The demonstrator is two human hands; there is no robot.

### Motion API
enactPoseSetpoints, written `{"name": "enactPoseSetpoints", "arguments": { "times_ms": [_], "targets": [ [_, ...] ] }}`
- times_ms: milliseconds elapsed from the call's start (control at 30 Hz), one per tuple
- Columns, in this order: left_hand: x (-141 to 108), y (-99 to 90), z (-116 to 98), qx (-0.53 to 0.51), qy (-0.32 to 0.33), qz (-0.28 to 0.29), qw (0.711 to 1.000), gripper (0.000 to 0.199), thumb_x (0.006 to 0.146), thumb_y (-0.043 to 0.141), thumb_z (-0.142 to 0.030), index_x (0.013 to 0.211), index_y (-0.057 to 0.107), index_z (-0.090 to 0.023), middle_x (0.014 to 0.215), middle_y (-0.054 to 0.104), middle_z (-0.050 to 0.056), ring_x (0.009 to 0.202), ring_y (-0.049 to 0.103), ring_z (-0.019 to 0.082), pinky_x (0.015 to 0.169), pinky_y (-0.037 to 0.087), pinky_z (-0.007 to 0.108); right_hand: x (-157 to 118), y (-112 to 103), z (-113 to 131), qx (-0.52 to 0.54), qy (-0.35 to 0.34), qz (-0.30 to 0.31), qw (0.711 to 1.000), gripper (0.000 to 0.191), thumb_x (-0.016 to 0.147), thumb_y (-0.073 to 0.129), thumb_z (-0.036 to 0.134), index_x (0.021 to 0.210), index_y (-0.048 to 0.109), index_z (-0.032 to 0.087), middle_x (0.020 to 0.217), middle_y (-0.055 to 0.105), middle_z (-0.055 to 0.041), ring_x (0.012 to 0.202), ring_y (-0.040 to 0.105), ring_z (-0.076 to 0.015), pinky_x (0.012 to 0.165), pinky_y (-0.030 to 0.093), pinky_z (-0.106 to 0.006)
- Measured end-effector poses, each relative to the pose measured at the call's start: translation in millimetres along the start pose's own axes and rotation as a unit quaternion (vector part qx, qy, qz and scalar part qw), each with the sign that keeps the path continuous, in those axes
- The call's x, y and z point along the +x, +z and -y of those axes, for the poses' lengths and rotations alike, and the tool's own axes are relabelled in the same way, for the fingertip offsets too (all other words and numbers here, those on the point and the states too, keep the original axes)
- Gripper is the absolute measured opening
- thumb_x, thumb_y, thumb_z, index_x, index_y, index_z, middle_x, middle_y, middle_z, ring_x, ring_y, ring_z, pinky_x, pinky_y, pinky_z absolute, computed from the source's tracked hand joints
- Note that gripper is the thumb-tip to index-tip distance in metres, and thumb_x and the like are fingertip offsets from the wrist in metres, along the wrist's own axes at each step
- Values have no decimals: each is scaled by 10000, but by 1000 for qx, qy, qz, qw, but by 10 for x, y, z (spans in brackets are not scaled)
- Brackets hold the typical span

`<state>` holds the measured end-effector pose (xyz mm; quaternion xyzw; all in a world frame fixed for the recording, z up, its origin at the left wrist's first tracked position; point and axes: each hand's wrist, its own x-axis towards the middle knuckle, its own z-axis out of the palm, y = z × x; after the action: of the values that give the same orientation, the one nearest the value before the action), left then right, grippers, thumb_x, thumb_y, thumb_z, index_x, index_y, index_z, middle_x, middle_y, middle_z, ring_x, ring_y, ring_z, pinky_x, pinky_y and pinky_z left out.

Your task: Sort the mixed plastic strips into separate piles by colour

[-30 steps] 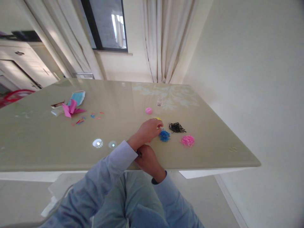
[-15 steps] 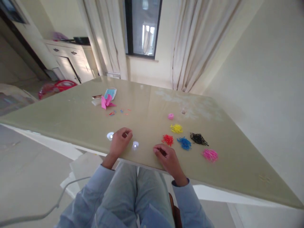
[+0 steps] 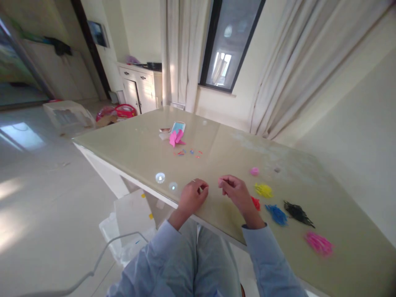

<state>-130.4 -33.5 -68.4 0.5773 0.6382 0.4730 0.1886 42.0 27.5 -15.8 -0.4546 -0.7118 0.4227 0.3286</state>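
My left hand point(image 3: 194, 197) rests at the table's front edge, thumb and fingertips pressed together; anything between them is too small to make out. Close to its right, my right hand point(image 3: 236, 192) is raised a little over the table, also pinched, its contents unclear. Beside and partly behind my right hand lies a red pile point(image 3: 255, 203) of small strips. Further right are a yellow pile point(image 3: 263, 190), a blue pile point(image 3: 276, 215), a black pile point(image 3: 298, 213) and a pink pile point(image 3: 319, 243). A small pink round item point(image 3: 254, 171) sits behind the yellow pile.
On the table point(image 3: 139, 144), further back, lie pink folded paper point(image 3: 176, 138), a light-blue packet point(image 3: 178, 127) and scattered red and blue bits point(image 3: 181, 152). Two shiny round spots show left of my left hand. A white cabinet point(image 3: 140, 86) stands behind, near curtains.
The view has swung left. My right hand has moved away from the front edge, beyond the red pile's near side, and closer to my left hand. Both hands remain pinched.
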Motion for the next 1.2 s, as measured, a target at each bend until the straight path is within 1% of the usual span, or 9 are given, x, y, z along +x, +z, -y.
{"name": "enactPoseSetpoints", "arguments": {
  "times_ms": [100, 233, 400, 467, 533, 633, 700, 933, 1200],
  "targets": [
    [1, -32, -43, 22, -5, 12, 1000, 117, 827, 568, -196, 826, 685, -194, 813, 681, 19, 706, 579, 139, 693, 434, 260, 418, 200, 99, -10, -25, 38, 999, 267, 766, 602, 419, 783, 680, 164, 584, 622, -1, 470, 516, -109, 452, 375, -216],
    [9, -46, -66, 28, -12, 32, 999, 143, 808, 573, -187, 868, 701, -202, 862, 701, 25, 741, 605, 150, 736, 461, 267, 964, 505, 81, -68, -31, 31, 997, 247, 761, 574, 368, 817, 685, 154, 613, 653, -18, 459, 537, -114, 431, 385, -212],
    [22, -34, -61, 40, -9, 41, 998, 154, 818, 566, -220, 887, 704, -206, 889, 711, 38, 823, 634, 178, 792, 479, 289, 1372, 804, -2, -138, -43, 20, 989, 190, 771, 550, 236, 876, 688, 159, 750, 701, -41, 490, 584, -112, 499, 468, -220],
    [23, -25, -58, 47, -14, 39, 998, 155, 826, 558, -231, 874, 704, -207, 885, 711, 38, 822, 636, 183, 782, 479, 295, 1446, 892, -7, -178, -42, 15, 983, 209, 789, 550, 210, 929, 698, 165, 803, 716, -50, 548, 624, -132, 567, 505, -245],
    [23, -14, -55, 49, -15, 36, 998, 155, 823, 554, -223, 863, 703, -206, 878, 710, 36, 818, 634, 183, 772, 476, 294, 1496, 972, 13, -224, -45, 10, 974, 229, 807, 561, 194, 979, 709, 176, 852, 733, -63, 685, 677, -173, 680, 527, -281],
    [19, 0, -44, 48, -8, 33, 998, 157, 816, 550, -203, 857, 701, -204, 865, 705, 33, 810, 628, 179, 763, 469, 291, 1562, 1081, 73, -290, -46, 4, 956, 266, 837, 561, 170, 1049, 719, 196, 961, 751, -91, 927, 688, -219, 839, 499, -311],
    [17, 6, -34, 46, -6, 31, 998, 158, 817, 547, -198, 855, 701, -204, 859, 701, 32, 799, 623, 175, 751, 465, 288, 1612, 1146, 110, -326, -38, 2, 945, 289, 855, 557, 174, 1094, 718, 203, 1033, 750, -107, 999, 679, -228, 867, 484, -309],
    [25, 7, -32, 41, -17, 26, 999, 157, 819, 549, -197, 853, 701, -218, 835, 690, 24, 783, 613, 173, 730, 454, 287, 1746, 1251, 164, -391, -24, 10, 920, 265, 910, 545, 322, 1042, 763, 251, 1079, 754, -97, 996, 691, -233, 803, 496, -292],
    [25, 5, -45, 33, -25, 21, 999, 144, 825, 564, -192, 850, 703, -216, 844, 691, 20, 740, 591, 156, 709, 440, 278, 1769, 1218, 165, -412, -58, 25, 909, 295, 948, 489, 230, 1015, 775, 244, 1079, 754, -92, 957, 691, -198, 792, 484, -265]
  ]
}}
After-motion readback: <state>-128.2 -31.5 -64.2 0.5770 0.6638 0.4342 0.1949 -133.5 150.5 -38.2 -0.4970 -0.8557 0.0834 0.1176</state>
